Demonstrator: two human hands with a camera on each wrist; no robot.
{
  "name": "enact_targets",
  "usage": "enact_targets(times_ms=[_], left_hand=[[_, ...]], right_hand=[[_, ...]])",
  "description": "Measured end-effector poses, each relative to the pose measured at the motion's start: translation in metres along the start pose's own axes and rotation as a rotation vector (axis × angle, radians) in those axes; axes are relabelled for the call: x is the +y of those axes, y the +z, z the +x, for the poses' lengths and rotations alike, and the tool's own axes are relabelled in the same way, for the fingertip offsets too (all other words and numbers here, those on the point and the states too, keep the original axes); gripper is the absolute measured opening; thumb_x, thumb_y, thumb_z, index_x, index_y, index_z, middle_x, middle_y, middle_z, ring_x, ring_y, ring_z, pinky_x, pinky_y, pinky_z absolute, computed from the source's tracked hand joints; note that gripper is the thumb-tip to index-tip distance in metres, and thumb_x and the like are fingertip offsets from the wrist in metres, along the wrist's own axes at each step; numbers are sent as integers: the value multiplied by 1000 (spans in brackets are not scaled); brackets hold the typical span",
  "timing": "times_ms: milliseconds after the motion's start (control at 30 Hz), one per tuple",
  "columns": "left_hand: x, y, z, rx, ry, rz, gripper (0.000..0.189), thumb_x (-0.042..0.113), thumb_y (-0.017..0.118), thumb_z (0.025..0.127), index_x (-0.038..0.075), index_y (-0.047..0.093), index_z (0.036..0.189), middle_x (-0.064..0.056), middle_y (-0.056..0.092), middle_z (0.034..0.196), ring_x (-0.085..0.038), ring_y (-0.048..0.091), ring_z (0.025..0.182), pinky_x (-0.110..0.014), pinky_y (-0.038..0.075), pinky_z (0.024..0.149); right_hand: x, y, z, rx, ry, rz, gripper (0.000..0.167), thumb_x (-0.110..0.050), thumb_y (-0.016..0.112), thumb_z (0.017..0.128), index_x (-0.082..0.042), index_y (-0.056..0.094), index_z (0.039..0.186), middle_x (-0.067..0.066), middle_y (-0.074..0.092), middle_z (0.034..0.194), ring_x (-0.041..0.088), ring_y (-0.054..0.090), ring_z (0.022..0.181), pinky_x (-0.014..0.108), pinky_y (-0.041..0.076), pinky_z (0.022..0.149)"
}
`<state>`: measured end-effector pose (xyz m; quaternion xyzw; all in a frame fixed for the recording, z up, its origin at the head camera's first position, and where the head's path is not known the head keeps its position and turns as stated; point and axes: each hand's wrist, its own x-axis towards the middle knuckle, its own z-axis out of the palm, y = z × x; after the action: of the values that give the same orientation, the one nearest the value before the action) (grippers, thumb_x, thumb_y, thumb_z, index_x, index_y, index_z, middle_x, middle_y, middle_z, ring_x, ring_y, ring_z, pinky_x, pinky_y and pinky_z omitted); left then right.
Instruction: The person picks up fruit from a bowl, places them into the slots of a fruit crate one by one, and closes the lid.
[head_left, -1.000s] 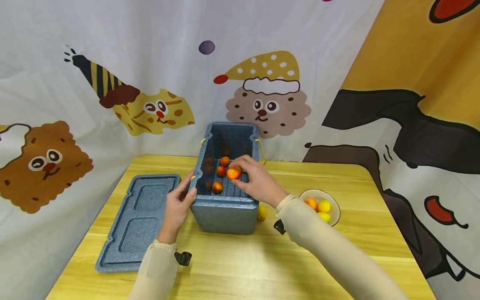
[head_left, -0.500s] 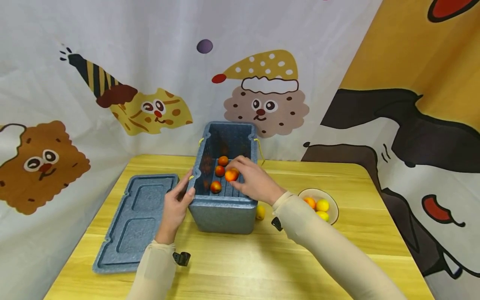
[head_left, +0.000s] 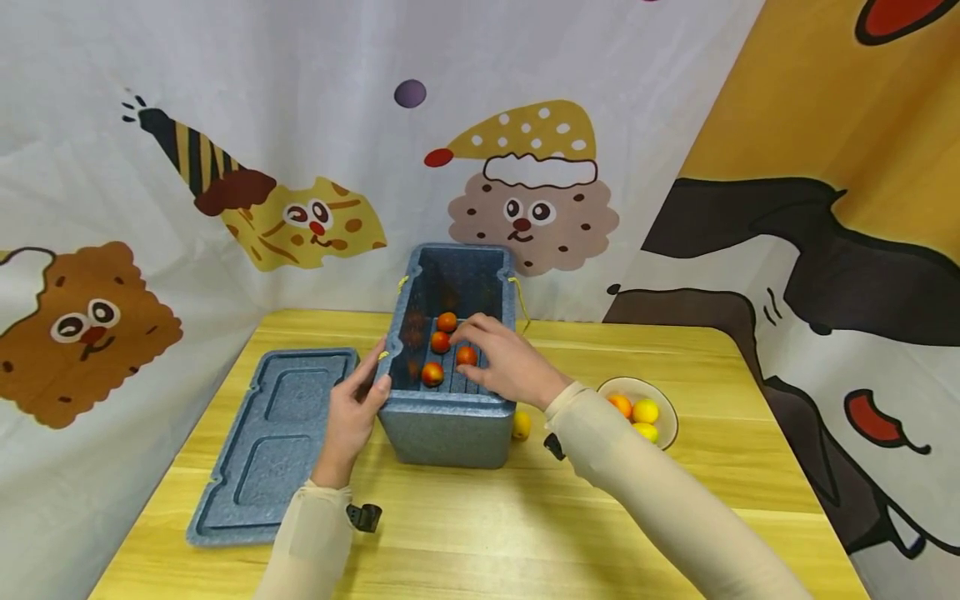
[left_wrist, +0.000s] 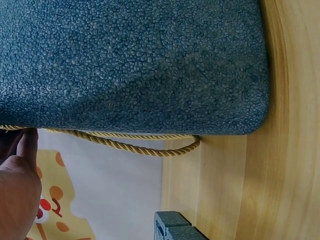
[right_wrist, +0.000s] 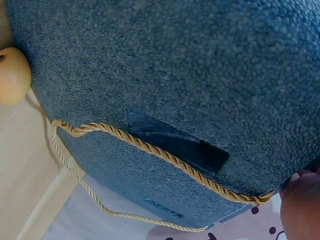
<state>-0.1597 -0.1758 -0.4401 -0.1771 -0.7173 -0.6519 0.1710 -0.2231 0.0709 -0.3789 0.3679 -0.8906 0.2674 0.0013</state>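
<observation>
Spread apart, the thumb and fingers of my right hand (head_left: 513, 362) pinch nothing that I can see. One red-orange fruit (head_left: 467, 356) lies in the box (head_left: 450, 440), just under the gap between them, nearer that hand than my left hand (head_left: 352, 423), which rests on the box's near left corner. The fruit is round, with no long side; the box's long side points toward the cloth (head_left: 330, 75). Its blue-gray walls look bumpy, and its yellow rope (right_wrist: 169, 159) is twisted.

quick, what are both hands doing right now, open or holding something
Left hand: holding the blue-grey box near its front left corner.
Right hand: open, holding nothing, over a red-orange fruit in the box.
</observation>
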Motion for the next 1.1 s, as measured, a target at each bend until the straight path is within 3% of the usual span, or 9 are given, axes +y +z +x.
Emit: enact_targets(times_ms=[167,233,333,433,533,633,733,1000,1100], left_hand=[[1,0,0,-6,0,-13,47,-6,53,96,-12,43,142,-32,38,145,-40,37,134,-20,43,88],[1,0,0,-6,4,-18,47,-5,53,97,-12,43,142,-32,38,145,-33,47,127,-20,44,83],[0,1,0,-2,12,-26,47,-8,52,96,-14,42,141,-33,37,145,-17,57,103,-21,43,72],[0,1,-1,4,15,-39,47,-9,51,96,-14,42,141,-34,38,144,-6,46,70,-22,40,64],[0,1,-1,9,7,-38,46,-8,52,96,-13,43,141,-33,39,144,-5,48,71,-21,40,65],[1,1,-1,11,6,-28,46,-6,53,96,-13,43,141,-32,39,144,-15,58,104,-21,43,74],[0,1,0,13,8,-21,46,-7,53,96,-13,44,140,-33,39,144,-29,43,132,-19,43,88],[0,2,-1,6,20,-17,45,-6,52,96,-14,44,140,-35,38,143,-12,54,107,-20,43,75],[-1,1,-1,13,31,-22,45,-8,51,96,-15,43,140,-35,38,143,-12,54,108,-20,43,75]], right_hand=[[-1,-1,-1,4,-2,10,28,-18,71,93,-14,65,120,0,54,123,18,53,111,36,46,93],[-1,-1,-1,9,1,10,27,-18,71,93,-14,65,119,-1,54,123,18,53,112,36,46,94],[-1,0,-2,13,5,15,26,-19,70,93,-15,66,118,-1,54,123,18,53,113,36,45,95],[0,1,-1,11,5,22,25,-19,70,93,-15,66,118,-2,54,124,17,52,114,35,45,97],[1,2,-1,11,7,29,25,-19,70,93,-15,66,118,-2,53,126,18,52,115,35,44,98],[2,2,-1,24,12,42,25,-18,70,93,-14,66,118,-1,53,126,18,52,115,36,44,98],[3,0,-4,67,3,83,26,-17,70,93,-14,65,118,-1,53,125,18,52,113,36,44,98],[6,-13,-23,288,-34,241,27,-15,67,95,-11,65,121,-2,56,124,19,54,112,39,45,95],[10,-20,-30,351,-19,263,28,-13,68,94,-10,65,122,-1,57,125,22,56,112,41,46,94]])
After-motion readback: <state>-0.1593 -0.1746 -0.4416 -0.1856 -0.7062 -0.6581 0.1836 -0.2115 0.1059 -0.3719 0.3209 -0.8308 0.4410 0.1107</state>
